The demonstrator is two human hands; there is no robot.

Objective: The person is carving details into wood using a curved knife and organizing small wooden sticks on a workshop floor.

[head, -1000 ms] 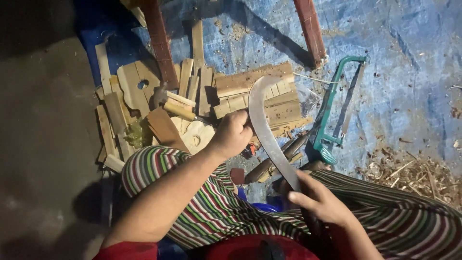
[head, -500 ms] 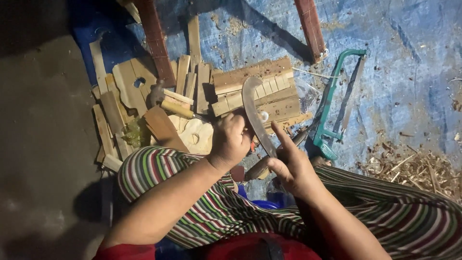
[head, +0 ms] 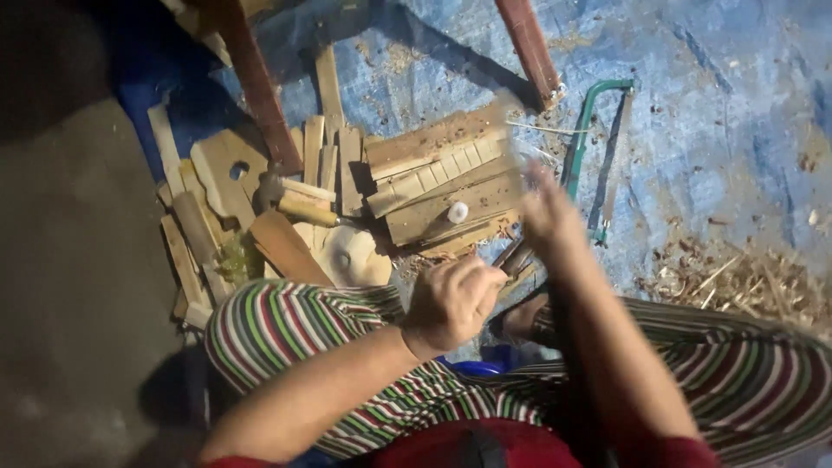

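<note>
The scene is dim overall and lit unevenly. Light falls mainly on the upper right, where the blue plastic tarpaulin (head: 719, 113) appears brightest and slightly washed out. The grey bare floor (head: 78, 286) on the left fades into deep shadow, and the top-left corner is nearly black. The two dark red wooden legs (head: 260, 95) cast soft shadows across the pile of pale cut wooden pieces (head: 433, 182). The right hand (head: 542, 208) is heavily motion-blurred, its fingers indistinct. The left hand (head: 451, 303) is sharper. The striped trousers (head: 295, 325) show moderate detail. Fine grain and compression softness are present throughout.
</note>
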